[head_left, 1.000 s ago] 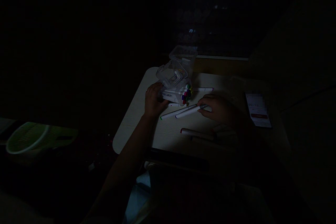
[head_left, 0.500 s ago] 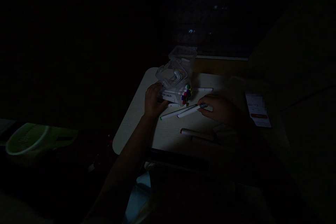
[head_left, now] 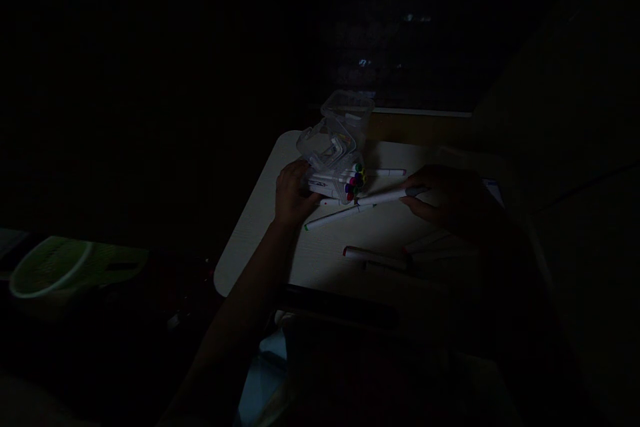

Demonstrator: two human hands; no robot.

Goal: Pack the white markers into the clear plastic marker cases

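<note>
Where light fell: pale rounded counter [head_left: 260,213].
Left hand [head_left: 293,195]: fingers curled around clear plastic marker case [head_left: 333,160].
Right hand [head_left: 453,201]: fingers pinched white grey-capped marker [head_left: 385,197].

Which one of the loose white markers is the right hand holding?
The white marker beside the clear case, its grey end in the right hand. The green-tipped marker and the red-capped marker lie untouched.
</note>
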